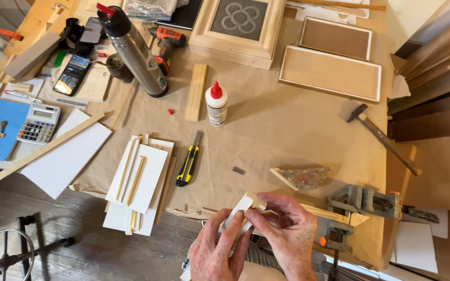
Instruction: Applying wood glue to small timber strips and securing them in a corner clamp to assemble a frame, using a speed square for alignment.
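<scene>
At the table's near edge both of my hands hold a small white-edged wooden frame corner [247,204]. My left hand [215,251] grips it from below, thumb on its white face. My right hand [285,228] closes over its right side, fingers pinching the joint. The frame's wooden strip [325,212] runs right into a grey metal corner clamp [359,202]. A yellow-and-black utility knife [189,164] and a white glue bottle with a red cap [216,103] lie farther up the brown paper.
White boards with thin wood strips [140,179] lie left of the knife. A hammer [382,137] lies at right, a triangular offcut [300,177] near the clamp. Farther back: steel flask [135,52], orange drill [167,43], framed panels [330,73], calculator [38,123], phone [72,74].
</scene>
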